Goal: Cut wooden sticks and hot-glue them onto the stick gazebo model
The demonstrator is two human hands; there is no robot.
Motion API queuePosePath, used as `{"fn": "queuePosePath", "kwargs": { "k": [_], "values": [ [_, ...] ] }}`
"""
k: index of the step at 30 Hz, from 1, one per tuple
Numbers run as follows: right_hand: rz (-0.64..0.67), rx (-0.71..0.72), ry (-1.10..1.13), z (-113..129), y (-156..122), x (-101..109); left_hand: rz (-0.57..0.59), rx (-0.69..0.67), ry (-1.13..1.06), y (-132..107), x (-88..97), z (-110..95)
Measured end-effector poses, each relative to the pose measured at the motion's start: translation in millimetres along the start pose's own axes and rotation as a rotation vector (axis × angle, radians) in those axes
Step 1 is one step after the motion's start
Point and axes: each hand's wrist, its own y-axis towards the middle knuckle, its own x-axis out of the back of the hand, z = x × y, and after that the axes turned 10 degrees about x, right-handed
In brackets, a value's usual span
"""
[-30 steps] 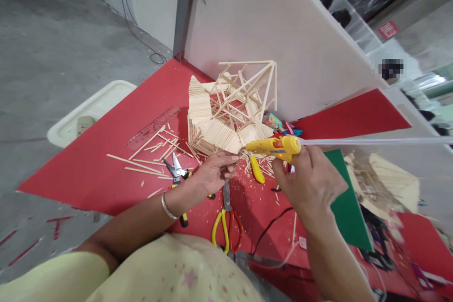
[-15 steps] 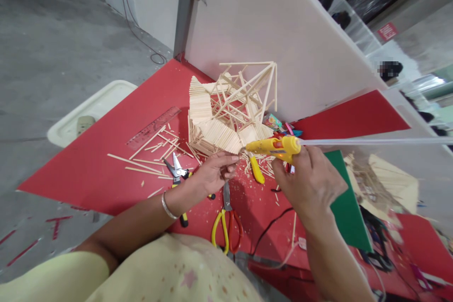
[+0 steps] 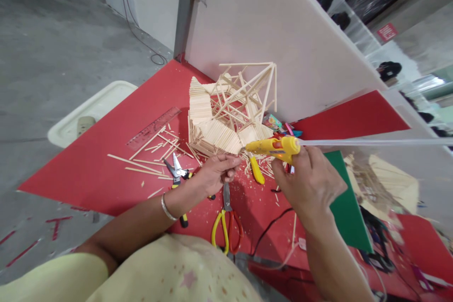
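Observation:
My right hand [image 3: 307, 181] is wrapped round a yellow glue gun [image 3: 271, 147], its nozzle pointing left. A long clear glue stick [image 3: 371, 142] runs out of the gun's back. Just below the nozzle, my left hand [image 3: 217, 173] has thumb and fingers pinched together; whatever they hold is too small to make out. Right behind the hands stands a structure of thin wooden sticks [image 3: 221, 134], with slatted panels and an open lattice on top. Beneath the gun lies a yellow-handled tool [image 3: 257, 170]. Scissors [image 3: 226, 219] with yellow and red handles lie nearest my body.
Pliers [image 3: 180, 172], loose sticks [image 3: 141, 165] and a clear ruler [image 3: 154, 127] lie on the red tabletop [image 3: 95, 165] at left. A dark cord [image 3: 271, 224] crosses it. A green board [image 3: 350, 207] is beside my right wrist. A pale partition [image 3: 283, 33] rises behind.
My left fingertips have shifted slightly down, a little away from the structure's edge. The glue gun and my right hand have stayed nearly in place.

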Motion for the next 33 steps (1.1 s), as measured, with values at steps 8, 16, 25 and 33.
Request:
{"fn": "queuePosePath", "kwargs": {
  "k": [8, 16, 25, 33],
  "values": [
    [0.018, -0.024, -0.014, 0.0, 0.1, 2.0, 0.052, 0.054, 0.021, 1.0, 5.7, 1.1],
    [0.022, -0.034, -0.067, 1.5, 0.7, 7.0, -0.140, 0.009, 0.286, 4.9, 10.5, 10.0],
    [0.036, -0.068, -0.053, 3.2, -4.7, 14.8, -0.129, 0.005, 0.251, 9.4, 16.5, 15.3],
    [0.078, -0.109, 0.004, 14.3, -19.3, 23.6, -0.181, 0.013, 0.396, 9.2, 18.0, 19.5]
  ]
}}
